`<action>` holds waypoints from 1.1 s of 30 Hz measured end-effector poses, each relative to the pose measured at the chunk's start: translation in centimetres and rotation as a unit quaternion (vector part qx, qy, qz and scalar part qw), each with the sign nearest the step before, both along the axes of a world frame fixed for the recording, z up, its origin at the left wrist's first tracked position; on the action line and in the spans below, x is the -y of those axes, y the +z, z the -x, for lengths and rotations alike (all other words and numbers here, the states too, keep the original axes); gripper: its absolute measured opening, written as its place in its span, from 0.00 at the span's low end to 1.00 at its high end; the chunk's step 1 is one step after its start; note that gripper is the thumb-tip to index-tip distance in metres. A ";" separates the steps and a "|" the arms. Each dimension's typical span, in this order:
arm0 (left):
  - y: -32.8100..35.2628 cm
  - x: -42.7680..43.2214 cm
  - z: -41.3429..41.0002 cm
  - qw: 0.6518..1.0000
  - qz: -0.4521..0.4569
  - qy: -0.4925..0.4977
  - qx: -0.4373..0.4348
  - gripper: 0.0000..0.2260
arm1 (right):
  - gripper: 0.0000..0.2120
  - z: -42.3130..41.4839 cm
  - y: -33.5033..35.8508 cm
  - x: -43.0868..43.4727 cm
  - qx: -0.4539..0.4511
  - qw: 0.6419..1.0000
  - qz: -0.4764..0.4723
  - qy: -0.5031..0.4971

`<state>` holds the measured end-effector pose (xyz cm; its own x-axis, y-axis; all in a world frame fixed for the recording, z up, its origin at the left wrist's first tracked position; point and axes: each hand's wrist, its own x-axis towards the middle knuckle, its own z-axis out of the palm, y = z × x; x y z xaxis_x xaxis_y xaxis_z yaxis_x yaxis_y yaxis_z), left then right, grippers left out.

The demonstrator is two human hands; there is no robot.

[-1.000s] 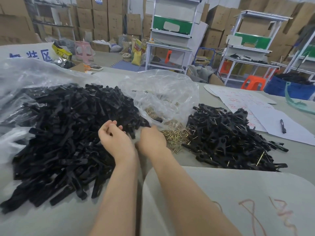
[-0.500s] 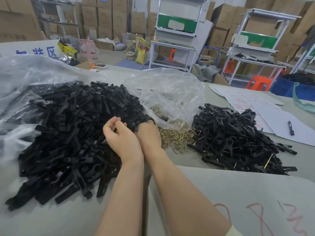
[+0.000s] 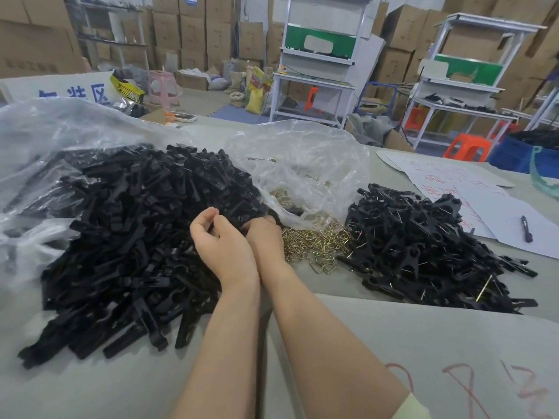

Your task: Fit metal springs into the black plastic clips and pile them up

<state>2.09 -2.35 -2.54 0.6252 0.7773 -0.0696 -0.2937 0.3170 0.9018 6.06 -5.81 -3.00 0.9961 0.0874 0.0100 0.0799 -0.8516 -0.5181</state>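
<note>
A big heap of loose black plastic clips (image 3: 127,237) lies on the left, half on a clear plastic bag. Brass-coloured metal springs (image 3: 317,246) spill from a second clear bag (image 3: 302,164) in the middle. On the right is a smaller pile of black clips with springs fitted (image 3: 429,246). My left hand (image 3: 223,246) hovers over the big heap's right edge, fingers loosely curled, with nothing visible in it. My right hand (image 3: 266,240) sits right beside it, its fingers curled down into the edge of the heap. Those fingertips are hidden, so a grip cannot be seen.
White paper sheets (image 3: 484,207) with red writing and a dark pen (image 3: 526,228) lie at the far right. A pale board (image 3: 423,343) with red marks covers the near right of the grey table (image 3: 90,388). Shelving, stools and cardboard boxes stand behind the table.
My right hand has moved left from the springs to the edge of the loose clip heap, closing up against my left hand. My left hand has stayed roughly in place.
</note>
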 end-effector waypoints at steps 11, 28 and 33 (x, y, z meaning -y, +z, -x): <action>-0.4 2.0 -0.2 0.950 -0.071 -0.304 -0.024 0.09 | 0.09 3.2 2.8 7.2 0.118 0.950 -0.289 -0.021; -1.4 2.8 -0.5 0.936 -0.137 -0.313 -0.082 0.06 | 0.20 3.4 -1.9 10.2 0.079 0.776 -0.623 -0.054; -1.5 3.1 -0.2 0.928 -0.183 -0.313 -0.083 0.10 | 0.10 3.5 -1.9 9.9 0.085 0.779 -0.618 -0.060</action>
